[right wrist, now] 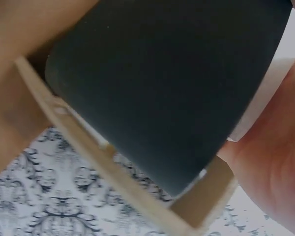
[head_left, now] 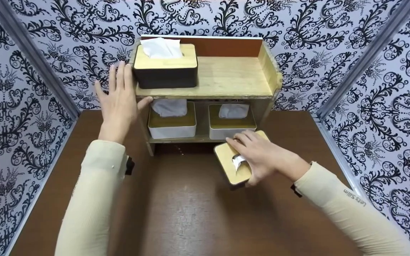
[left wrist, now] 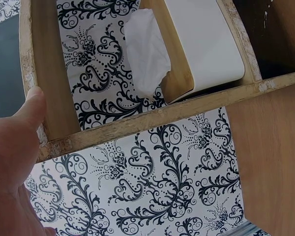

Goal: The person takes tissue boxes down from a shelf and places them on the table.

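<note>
My right hand (head_left: 265,154) grips a dark tissue box with a wooden lid (head_left: 228,154), held tilted in front of the lower right of a small wooden shelf (head_left: 233,76). A bit of white tissue shows at the lid's slot. Up close in the right wrist view, the box's dark body (right wrist: 162,88) fills much of the frame. My left hand (head_left: 117,103) rests at the shelf's left side, fingers straight and thumb at the upper board's front edge. In the left wrist view, the thumb (left wrist: 34,105) touches the shelf's wooden edge.
A black tissue box (head_left: 166,77) stands at the left of the upper board. Below it, two white tissue boxes with wooden lids, one left (head_left: 173,132) and one right (head_left: 231,133), sit in the compartments. Patterned walls (head_left: 41,71) enclose the brown table (head_left: 183,213).
</note>
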`<state>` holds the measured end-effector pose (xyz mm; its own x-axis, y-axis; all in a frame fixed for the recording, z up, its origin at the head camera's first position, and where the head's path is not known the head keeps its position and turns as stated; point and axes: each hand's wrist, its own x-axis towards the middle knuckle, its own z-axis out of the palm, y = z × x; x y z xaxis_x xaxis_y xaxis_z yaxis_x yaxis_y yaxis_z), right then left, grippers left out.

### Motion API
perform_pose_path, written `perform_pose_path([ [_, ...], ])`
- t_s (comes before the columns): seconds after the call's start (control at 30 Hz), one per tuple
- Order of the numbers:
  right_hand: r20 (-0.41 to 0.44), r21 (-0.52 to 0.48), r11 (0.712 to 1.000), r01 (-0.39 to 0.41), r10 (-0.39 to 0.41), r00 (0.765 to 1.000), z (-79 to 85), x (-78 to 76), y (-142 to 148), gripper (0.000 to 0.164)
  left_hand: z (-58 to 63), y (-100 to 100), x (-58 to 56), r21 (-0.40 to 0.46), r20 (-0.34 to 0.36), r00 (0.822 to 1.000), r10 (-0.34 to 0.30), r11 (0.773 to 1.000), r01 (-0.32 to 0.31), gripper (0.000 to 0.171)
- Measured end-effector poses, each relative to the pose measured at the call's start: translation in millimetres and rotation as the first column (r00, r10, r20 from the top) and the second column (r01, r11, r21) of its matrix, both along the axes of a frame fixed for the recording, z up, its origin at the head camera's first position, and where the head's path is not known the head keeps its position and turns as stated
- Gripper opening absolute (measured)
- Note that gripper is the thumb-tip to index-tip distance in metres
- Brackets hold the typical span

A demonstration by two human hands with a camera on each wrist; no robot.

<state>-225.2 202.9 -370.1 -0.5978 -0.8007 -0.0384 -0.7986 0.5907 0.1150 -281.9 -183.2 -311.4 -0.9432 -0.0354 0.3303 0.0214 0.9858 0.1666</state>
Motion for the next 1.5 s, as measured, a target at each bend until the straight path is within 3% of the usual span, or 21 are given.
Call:
perform_pose_path([
  [0.4,0.014,-0.012,0.995,0.095,-0.095,0.995,-45.6,-13.3,45,0.137,-0.4,0,0.9,-0.001,0.007,1.0,0.0,1.0,0.0,0.106],
  [0.93,-0.009,-0.069,0.99,0.127,-0.128,0.992,-95.4,-17.0,107,0.137,0.0,-1,0.8,-0.017,0.003,1.0,0.005,1.0,-0.005,0.106],
  [1.27,0.061,-0.093,0.964,0.251,-0.246,0.967,-119.2,-14.8,145,0.134,0.8,1,1.0,-0.008,0.008,1.0,0.003,1.0,-0.003,0.106],
  [1.5,0.071,-0.113,0.953,0.282,-0.276,0.959,-129.7,-14.4,165,0.132,0.7,1,1.2,-0.01,0.02,1.0,0.007,1.0,-0.007,0.106],
])
